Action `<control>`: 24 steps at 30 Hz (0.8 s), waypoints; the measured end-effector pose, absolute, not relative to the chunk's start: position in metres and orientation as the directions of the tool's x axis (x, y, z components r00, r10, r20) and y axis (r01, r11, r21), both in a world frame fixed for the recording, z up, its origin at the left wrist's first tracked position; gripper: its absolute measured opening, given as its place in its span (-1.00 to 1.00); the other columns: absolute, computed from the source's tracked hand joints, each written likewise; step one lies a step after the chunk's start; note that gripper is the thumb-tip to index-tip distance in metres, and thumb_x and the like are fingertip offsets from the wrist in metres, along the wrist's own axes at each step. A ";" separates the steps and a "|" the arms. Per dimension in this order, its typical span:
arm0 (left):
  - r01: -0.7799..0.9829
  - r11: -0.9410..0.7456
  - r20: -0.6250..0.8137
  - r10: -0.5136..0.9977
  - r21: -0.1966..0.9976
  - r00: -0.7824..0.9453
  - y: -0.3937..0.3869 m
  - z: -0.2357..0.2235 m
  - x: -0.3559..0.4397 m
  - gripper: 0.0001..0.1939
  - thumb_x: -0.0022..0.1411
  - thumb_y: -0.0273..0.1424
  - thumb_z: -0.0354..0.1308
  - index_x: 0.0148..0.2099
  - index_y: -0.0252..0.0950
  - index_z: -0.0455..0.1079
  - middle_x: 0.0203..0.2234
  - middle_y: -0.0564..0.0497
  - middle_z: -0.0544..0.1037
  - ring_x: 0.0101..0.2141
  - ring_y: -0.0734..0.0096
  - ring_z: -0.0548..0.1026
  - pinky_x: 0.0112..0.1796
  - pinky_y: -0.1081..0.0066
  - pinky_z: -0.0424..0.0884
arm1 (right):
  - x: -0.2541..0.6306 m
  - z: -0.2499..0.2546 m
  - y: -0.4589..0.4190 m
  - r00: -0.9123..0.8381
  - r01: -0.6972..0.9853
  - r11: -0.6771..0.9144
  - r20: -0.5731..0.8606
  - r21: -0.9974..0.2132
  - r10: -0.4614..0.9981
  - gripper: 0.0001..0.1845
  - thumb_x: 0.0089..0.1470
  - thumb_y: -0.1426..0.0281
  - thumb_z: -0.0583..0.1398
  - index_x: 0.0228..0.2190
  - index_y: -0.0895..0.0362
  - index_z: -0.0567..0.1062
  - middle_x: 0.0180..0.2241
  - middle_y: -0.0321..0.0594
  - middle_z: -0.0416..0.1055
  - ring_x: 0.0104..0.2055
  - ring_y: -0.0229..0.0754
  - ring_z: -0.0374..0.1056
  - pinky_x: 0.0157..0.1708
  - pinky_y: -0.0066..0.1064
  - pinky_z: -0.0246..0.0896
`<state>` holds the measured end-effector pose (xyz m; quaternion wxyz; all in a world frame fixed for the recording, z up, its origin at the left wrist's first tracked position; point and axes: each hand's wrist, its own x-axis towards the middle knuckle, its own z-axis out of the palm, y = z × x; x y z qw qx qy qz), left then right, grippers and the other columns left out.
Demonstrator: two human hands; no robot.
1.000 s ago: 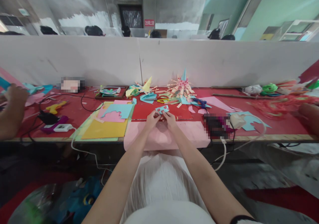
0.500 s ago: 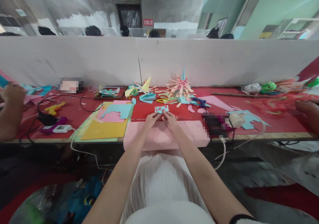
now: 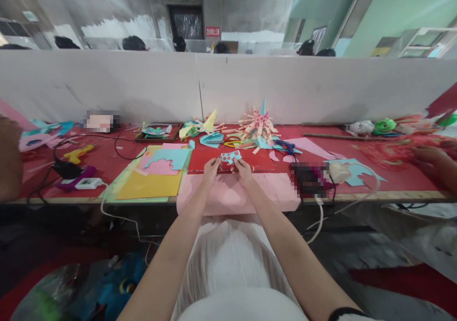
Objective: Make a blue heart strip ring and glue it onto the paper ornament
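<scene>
Between my two hands is a small light blue piece of paper (image 3: 231, 157) with red heart shapes on it. My left hand (image 3: 212, 169) pinches its left end, and my right hand (image 3: 243, 171) grips its right end. Both hands are above the near edge of a red board (image 3: 264, 160). Under my wrists a pink sheet (image 3: 235, 197) hangs over the table's front edge. Beyond the board stands a spiky paper piece (image 3: 260, 123) with a blue cone on top.
Coloured paper sheets (image 3: 150, 185) lie to the left, by a yellow glue gun (image 3: 79, 154) and a purple power strip (image 3: 80, 179). A blue glue gun (image 3: 285, 146) and cables are to the right. Co-workers' hands (image 3: 433, 157) are at both sides.
My left hand has moved slightly left, toward the end of the heart-patterned paper, which now sits tilted. At the far left, the co-worker's arm has come nearer.
</scene>
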<state>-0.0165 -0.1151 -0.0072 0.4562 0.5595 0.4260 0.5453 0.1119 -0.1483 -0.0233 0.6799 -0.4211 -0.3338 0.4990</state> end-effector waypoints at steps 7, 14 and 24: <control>0.049 -0.309 0.311 0.950 0.950 -0.020 -0.121 -0.005 -0.018 -0.78 0.05 -0.35 0.17 -0.21 -0.27 0.35 -0.39 0.04 0.44 -0.44 0.52 0.37 -0.40 0.52 0.29 | 0.109 -0.022 -0.150 0.210 -0.268 0.120 0.064 -0.956 0.976 -0.53 -0.35 -0.01 0.30 -0.53 0.11 0.39 -0.60 -0.33 0.45 -0.67 -0.35 0.22 -0.63 -0.49 0.10; 0.224 -0.277 0.263 0.961 0.934 0.089 -0.120 -0.007 -0.013 -0.92 0.00 -0.38 0.16 -0.45 -0.28 0.34 -0.61 0.13 0.38 -0.51 0.51 0.34 -0.43 0.52 0.24 | 0.108 -0.020 -0.151 0.165 -0.308 0.124 0.075 -0.943 0.983 -0.53 -0.33 0.03 0.33 -0.48 0.13 0.43 -0.60 -0.36 0.44 -0.65 -0.35 0.24 -0.62 -0.49 0.11; 0.087 -0.271 0.266 0.962 0.958 0.066 -0.119 -0.003 -0.019 -0.83 0.00 -0.39 0.17 -0.53 -0.27 0.23 -0.66 0.17 0.29 -0.58 0.58 0.25 -0.52 0.54 0.15 | 0.135 -0.010 -0.179 -0.551 -0.768 -0.262 0.393 -0.585 0.737 -0.32 0.04 -0.18 -0.09 -0.75 0.11 0.11 -0.88 -0.48 -0.05 -0.84 -0.45 -0.21 -0.84 -0.61 -0.22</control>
